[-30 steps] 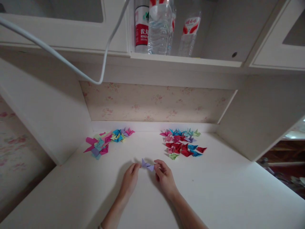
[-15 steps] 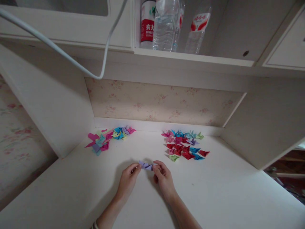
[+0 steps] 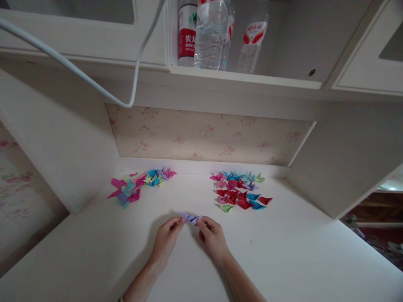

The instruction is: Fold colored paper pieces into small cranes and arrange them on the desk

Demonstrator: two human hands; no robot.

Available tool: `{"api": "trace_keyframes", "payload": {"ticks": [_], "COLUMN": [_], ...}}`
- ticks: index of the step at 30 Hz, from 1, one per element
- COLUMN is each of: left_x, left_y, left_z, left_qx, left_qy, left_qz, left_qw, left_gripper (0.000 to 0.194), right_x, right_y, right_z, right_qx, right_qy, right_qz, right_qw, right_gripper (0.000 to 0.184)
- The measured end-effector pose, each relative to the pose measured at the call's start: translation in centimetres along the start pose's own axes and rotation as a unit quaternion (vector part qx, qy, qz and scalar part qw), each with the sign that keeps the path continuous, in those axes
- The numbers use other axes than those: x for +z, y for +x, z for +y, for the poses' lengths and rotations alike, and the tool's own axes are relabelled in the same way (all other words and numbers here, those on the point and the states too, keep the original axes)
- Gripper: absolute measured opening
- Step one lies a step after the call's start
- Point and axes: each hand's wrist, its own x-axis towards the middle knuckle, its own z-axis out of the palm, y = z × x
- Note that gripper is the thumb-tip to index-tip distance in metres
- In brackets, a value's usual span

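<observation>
Lilac origami figure [image 3: 190, 219], one: is being held at lower centre of the frame. Left hand [image 3: 166, 238]: thumb and fingers are pinching its left end. Right hand [image 3: 214, 239]: thumb and fingers are pinching its right end. Multicoloured origami pile [image 3: 134, 195]: is lying left of centre. Multicoloured origami rows [image 3: 243, 201]: are lying right of centre.

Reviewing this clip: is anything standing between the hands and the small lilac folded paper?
Nothing visible. The left hand pinches one end of the lilac folded paper, the right hand the other; the other paper pieces lie farther back.
</observation>
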Motion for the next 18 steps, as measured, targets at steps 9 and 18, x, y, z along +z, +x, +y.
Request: {"api": "trace_keyframes", "payload": {"ticks": [9,18], "left_x": [0.1,0.2], "left_y": [0.5,0.5], "left_z": [-1.3,-2.1], "left_qx": [0.008,0.04], "left_qy": [0.022,0.054], "left_qz": [-0.061,-0.082], "left_qw": [0.998,0.994], "left_gripper": [0.046,0.043], "right_x": [0.0,0.0], "right_y": [0.3,0.4], "right_z": [0.5,0.8], "right_qx": [0.008,0.004], "right_qy": [0.058,0.063], "right_qz": [0.013,0.026], "right_qw": [0.998,0.998], "right_gripper": [0.042,0.038]}}
